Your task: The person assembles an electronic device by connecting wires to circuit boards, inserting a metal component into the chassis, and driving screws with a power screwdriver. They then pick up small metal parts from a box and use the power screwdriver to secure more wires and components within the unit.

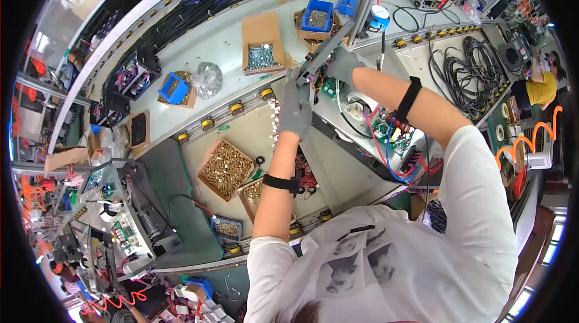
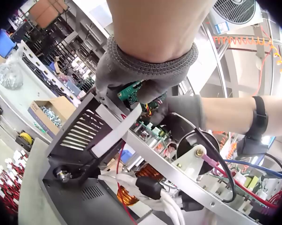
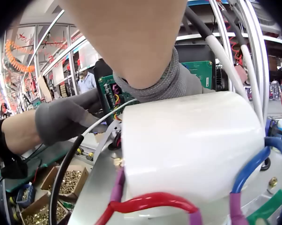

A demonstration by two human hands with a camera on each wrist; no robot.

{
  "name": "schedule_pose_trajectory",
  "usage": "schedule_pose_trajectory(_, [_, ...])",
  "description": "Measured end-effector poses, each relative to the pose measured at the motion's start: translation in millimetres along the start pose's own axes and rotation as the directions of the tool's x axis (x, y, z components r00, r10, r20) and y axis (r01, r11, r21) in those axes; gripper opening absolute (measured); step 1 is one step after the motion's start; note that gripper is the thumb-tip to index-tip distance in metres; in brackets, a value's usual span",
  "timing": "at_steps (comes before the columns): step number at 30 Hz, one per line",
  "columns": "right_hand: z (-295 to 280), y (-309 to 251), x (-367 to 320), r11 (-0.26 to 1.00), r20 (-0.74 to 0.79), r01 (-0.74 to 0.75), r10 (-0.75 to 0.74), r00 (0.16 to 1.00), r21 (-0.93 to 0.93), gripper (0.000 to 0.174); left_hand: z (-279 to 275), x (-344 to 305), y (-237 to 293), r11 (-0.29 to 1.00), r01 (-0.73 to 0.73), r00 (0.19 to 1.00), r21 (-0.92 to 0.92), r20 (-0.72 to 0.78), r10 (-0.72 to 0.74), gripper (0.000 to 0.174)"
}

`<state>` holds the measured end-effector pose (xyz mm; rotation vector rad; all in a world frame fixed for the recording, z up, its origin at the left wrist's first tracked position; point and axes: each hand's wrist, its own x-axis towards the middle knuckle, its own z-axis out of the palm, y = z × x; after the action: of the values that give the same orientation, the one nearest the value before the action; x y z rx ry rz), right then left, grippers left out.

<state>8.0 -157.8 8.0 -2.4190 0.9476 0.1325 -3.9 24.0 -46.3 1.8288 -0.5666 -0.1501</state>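
Note:
An open metal chassis [image 1: 362, 124] packed with electronics lies on the bench, with a dark panel [image 1: 318, 65] raised at its far end. My grey-gloved left hand [image 1: 295, 112] grips the panel's left side; in the left wrist view its thumb and fingers straddle the edge next to a green circuit board [image 2: 129, 93]. At the panel's other end is my gloved right hand [image 1: 344, 68], close to the board and its wires; its fingertips are hidden, so I cannot tell its hold. A large white cylinder [image 3: 192, 150] fills the right wrist view, with red and blue cables below it.
Cartons of brass fittings [image 1: 225, 169] stand left of the chassis. Beyond the roller rail are a carton of silvery screws [image 1: 261, 56] and a blue bin [image 1: 316, 17]. A metal post [image 1: 366, 0] rises past the panel. Coiled black cables [image 1: 473, 76] lie to the right.

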Motion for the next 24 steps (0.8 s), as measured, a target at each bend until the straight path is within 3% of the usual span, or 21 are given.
schedule_pose_trajectory(2, [-9, 7, 9, 0.994, 0.145, 0.091, -0.081, 0.986, -0.062, 0.054, -11, -4, 7, 0.990, -0.138, 0.990, -0.004, -0.018, 0.137, 0.061])
schedule_pose_trajectory(3, [-12, 6, 10, 0.987, 0.216, 0.139, -0.118, 0.969, -0.086, 0.054, -10, -9, 5, 0.990, -0.139, 0.990, 0.004, -0.024, 0.139, 0.061])
schedule_pose_trajectory(4, [-19, 0, -5, 0.957, 0.168, 0.192, -0.158, 0.973, -0.215, 0.049, -3, -18, -2, 0.993, -0.071, 0.991, -0.090, -0.121, 0.060, 0.058])
schedule_pose_trajectory(5, [-27, -3, -22, 0.957, 0.170, 0.199, -0.165, 0.972, -0.209, 0.049, 5, -30, -8, 0.982, -0.010, 0.978, -0.189, -0.206, -0.030, 0.054])
schedule_pose_trajectory(6, [-37, -5, -41, 0.862, 0.180, 0.340, -0.292, 0.939, -0.377, 0.045, 15, -45, -11, 0.994, 0.089, 0.944, -0.057, -0.314, -0.102, 0.046])
schedule_pose_trajectory(7, [-41, -4, -54, 0.716, 0.209, 0.455, -0.410, 0.888, -0.529, 0.041, 22, -54, -11, 0.962, 0.273, 0.925, -0.017, -0.269, -0.267, 0.040])
schedule_pose_trajectory(8, [-40, 0, -63, 0.714, 0.210, 0.461, -0.417, 0.885, -0.527, 0.041, 34, -65, -20, 0.973, 0.230, 0.931, -0.005, -0.292, -0.221, 0.037])
schedule_pose_trajectory(10, [-40, 7, -76, 0.337, 0.378, 0.652, -0.601, 0.704, -0.679, 0.036, 57, -82, -47, 0.982, 0.186, 0.929, 0.007, -0.327, -0.174, 0.034])
schedule_pose_trajectory(11, [-40, 5, -82, 0.326, 0.380, 0.656, -0.608, 0.697, -0.680, 0.036, 66, -86, -61, 0.971, 0.157, 0.936, -0.181, -0.286, -0.205, 0.032])
schedule_pose_trajectory(12, [-41, 3, -89, 0.200, 0.493, 0.734, -0.623, 0.607, -0.650, 0.033, 68, -88, -68, 0.923, 0.129, 0.945, -0.364, -0.239, -0.226, 0.031])
schedule_pose_trajectory(13, [-41, 2, -93, 0.073, 0.601, 0.797, -0.617, 0.508, -0.600, 0.031, 61, -88, -53, 0.922, 0.127, 0.942, -0.365, -0.247, -0.228, 0.031])
schedule_pose_trajectory(14, [-22, 20, -72, 0.196, 0.631, 0.861, -0.608, 0.482, -0.469, 0.031, 55, -89, -38, 0.899, 0.180, 0.955, -0.400, -0.148, -0.257, 0.032])
schedule_pose_trajectory(15, [-23, 16, -75, 0.187, 0.636, 0.864, -0.608, 0.476, -0.468, 0.031, 51, -87, -26, 0.872, 0.232, 0.959, -0.432, -0.047, -0.279, 0.033])
schedule_pose_trajectory(17, [-29, 8, -79, 0.441, 0.657, 0.776, -0.425, 0.623, -0.450, 0.028, 51, -84, -23, 0.854, 0.227, 0.964, -0.469, -0.020, -0.267, 0.039])
schedule_pose_trajectory(19, [-24, 14, -70, 0.445, 0.645, 0.778, -0.444, 0.622, -0.444, 0.029, 44, -84, 4, 0.800, 0.400, 0.897, -0.447, 0.011, -0.442, 0.038])
schedule_pose_trajectory(24, [-20, 8, -70, 0.471, 0.671, 0.757, -0.379, 0.637, -0.452, 0.032, 55, -87, -25, 0.828, 0.348, 0.930, -0.440, 0.047, -0.366, 0.033])
